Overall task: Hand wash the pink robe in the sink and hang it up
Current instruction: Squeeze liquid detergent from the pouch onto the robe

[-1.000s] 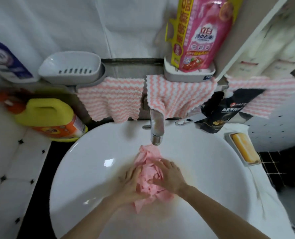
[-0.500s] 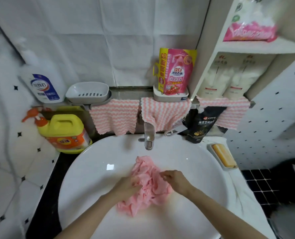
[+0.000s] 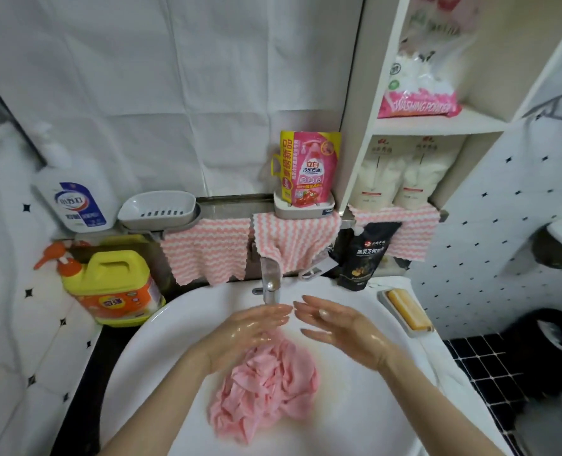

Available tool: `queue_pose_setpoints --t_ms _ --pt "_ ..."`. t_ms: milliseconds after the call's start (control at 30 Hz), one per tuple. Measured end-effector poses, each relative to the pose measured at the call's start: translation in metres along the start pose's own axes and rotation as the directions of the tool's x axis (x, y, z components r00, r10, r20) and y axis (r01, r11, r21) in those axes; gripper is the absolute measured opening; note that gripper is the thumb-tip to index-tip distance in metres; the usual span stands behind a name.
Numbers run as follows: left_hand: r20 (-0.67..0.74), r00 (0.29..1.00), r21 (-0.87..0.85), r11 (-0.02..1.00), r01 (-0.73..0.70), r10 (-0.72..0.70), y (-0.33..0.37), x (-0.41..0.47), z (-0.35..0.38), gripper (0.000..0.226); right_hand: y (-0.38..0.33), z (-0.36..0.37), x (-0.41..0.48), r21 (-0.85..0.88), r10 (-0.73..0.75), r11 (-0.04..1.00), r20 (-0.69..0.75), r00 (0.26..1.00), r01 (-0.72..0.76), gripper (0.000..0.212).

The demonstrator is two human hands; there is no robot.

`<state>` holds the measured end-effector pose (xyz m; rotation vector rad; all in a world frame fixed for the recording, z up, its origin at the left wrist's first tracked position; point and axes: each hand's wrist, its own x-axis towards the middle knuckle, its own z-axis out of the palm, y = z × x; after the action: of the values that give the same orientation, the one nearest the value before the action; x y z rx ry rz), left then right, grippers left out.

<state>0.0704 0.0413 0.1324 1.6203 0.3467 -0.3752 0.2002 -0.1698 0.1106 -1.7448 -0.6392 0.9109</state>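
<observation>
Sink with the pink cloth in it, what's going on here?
A person is hand washing a pink robe in a white sink. Right now the robe lies bunched in the basin and neither hand grips it. The left hand and right hand are wet and open, fingers straight, held near the tap. A bar of soap sits at the sink's right edge.

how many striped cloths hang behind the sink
3: left cloth under the soap dish, middle cloth behind the tap, right cloth below the shelf, partly behind a black pouch. More could be hidden.
</observation>
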Motion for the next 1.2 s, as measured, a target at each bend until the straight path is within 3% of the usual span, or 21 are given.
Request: queue_pose_setpoints --t_ms 67,133,267,367,433,500,567,633,667,700,733,800,867,933,1033,1100,1133,1200 --pt "-0.056 0.983 0.174 0.968 0.182 -0.174 -0.032 0.012 0.026 0.016 0.055 0.022 -0.003 -0.28 0.108 0.952 -0.081 0.991 -0.126 0.037" --pt "-0.13 0.964 0.356 0.896 0.265 -0.233 -0.054 0.028 0.04 0.014 0.087 0.038 -0.006 -0.31 0.177 0.923 -0.185 0.967 -0.229 0.052" --pt "-0.191 0.98 0.236 0.966 0.108 -0.063 -0.025 0.045 0.047 0.013 0.051 0.03 -0.005 -0.047 0.178 0.977 -0.354 0.918 -0.208 0.041" --pt "-0.17 0.98 0.222 0.973 -0.061 0.1 0.042 0.063 0.057 0.014 -0.011 0.002 0.005 0.11 0.092 0.993 -0.441 0.893 -0.048 0.036" --pt "-0.176 0.955 0.223 0.955 -0.196 0.237 0.096 0.078 0.06 0.018 -0.064 -0.024 0.012 0.094 -0.044 0.989 -0.538 0.842 0.112 0.039" --pt "-0.253 0.882 0.219 0.911 -0.349 0.398 0.159 0.089 0.062 0.02 -0.118 -0.056 0.017 0.001 -0.193 0.967 -0.643 0.741 0.253 0.036" --pt "-0.297 0.779 0.284 0.83 -0.48 0.552 0.227 0.093 0.069 0.021 -0.171 -0.092 0.021 -0.141 -0.325 0.928 -0.76 0.564 0.344 0.032" --pt "-0.309 0.694 0.33 0.757 -0.563 0.651 0.286 0.093 0.08 0.038 -0.217 -0.128 0.02 -0.299 -0.42 0.884 -0.844 0.333 0.358 0.035" --pt "-0.313 0.685 0.329 0.751 -0.572 0.658 0.309 0.094 0.087 0.046 -0.233 -0.145 0.022 -0.352 -0.444 0.874 -0.858 0.259 0.336 0.036" --pt "-0.326 0.698 0.332 0.768 -0.547 0.638 0.326 0.095 0.094 0.053 -0.245 -0.163 0.026 -0.39 -0.457 0.877 -0.857 0.236 0.281 0.037" --pt "-0.356 0.716 0.34 0.797 -0.499 0.6 0.338 0.101 0.098 0.059 -0.254 -0.178 0.031 -0.406 -0.448 0.893 -0.85 0.279 0.196 0.04" --pt "-0.447 0.735 0.328 0.858 -0.396 0.51 0.35 0.118 0.1 0.067 -0.26 -0.202 0.04 -0.38 -0.35 0.925 -0.823 0.447 0.025 0.058" --pt "-0.483 0.778 0.185 0.915 -0.359 0.403 0.357 0.129 0.097 0.076 -0.263 -0.214 0.041 -0.332 -0.244 0.941 -0.792 0.559 -0.059 0.068" --pt "-0.47 0.809 0.092 0.931 -0.353 0.353 0.358 0.13 0.099 0.083 -0.262 -0.215 0.036 -0.368 -0.263 0.926 -0.794 0.548 -0.089 0.065" --pt "-0.473 0.762 0.288 0.895 -0.339 0.441 0.341 0.118 0.116 0.083 -0.247 -0.209 0.021 -0.365 -0.337 0.931 -0.851 0.402 0.006 0.051" --pt "-0.472 0.719 0.311 0.859 -0.406 0.511 0.316 0.111 0.124 0.081 -0.229 -0.195 0.006 -0.307 -0.341 0.94 -0.881 0.327 0.151 0.033" --pt "-0.487 0.723 0.237 0.871 -0.43 0.49 0.302 0.11 0.123 0.083 -0.218 -0.186 -0.002 -0.246 -0.321 0.935 -0.894 0.313 0.257 0.027" --pt "-0.475 0.807 0.061 0.927 -0.369 0.352 0.276 0.105 0.114 0.083 -0.189 -0.165 -0.017 -0.051 -0.228 0.901 -0.9 0.371 0.431 0.046"
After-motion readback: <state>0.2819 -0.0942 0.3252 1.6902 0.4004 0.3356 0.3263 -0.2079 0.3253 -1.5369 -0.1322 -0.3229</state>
